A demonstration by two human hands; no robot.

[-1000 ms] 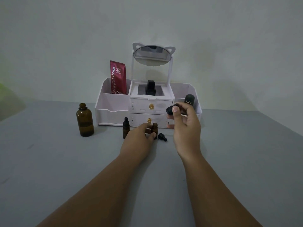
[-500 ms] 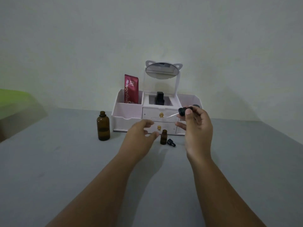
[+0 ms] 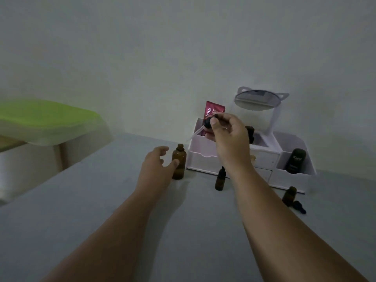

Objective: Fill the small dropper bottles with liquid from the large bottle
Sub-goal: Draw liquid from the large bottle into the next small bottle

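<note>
Two hands are working over the grey worktop [image 3: 61, 231]. Furthest left, the left hand [image 3: 155, 167] is spreading wide, thumb and fingers curving around the large bottle [image 3: 179, 163] without clearly closing on it; whether they are touching the glass is hard to tell. That uncapped amber bottle is standing upright near the worktop's far edge, just beside the left corner of the white organizer [image 3: 264, 157]. Next, the right hand [image 3: 227, 135] is pinching a dropper [image 3: 205, 127] above it, the glass tube slanting down-left towards the bottle mouth but not in it. Below that wrist a capped small bottle [image 3: 220, 180] is standing; further right an open small bottle [image 3: 289, 196] is waiting with a loose cap [image 3: 299, 206] lying beside it. Judging by this, drawing liquid is only starting, and the fill levels cannot be read, so filling and recapping probably remain.
</note>
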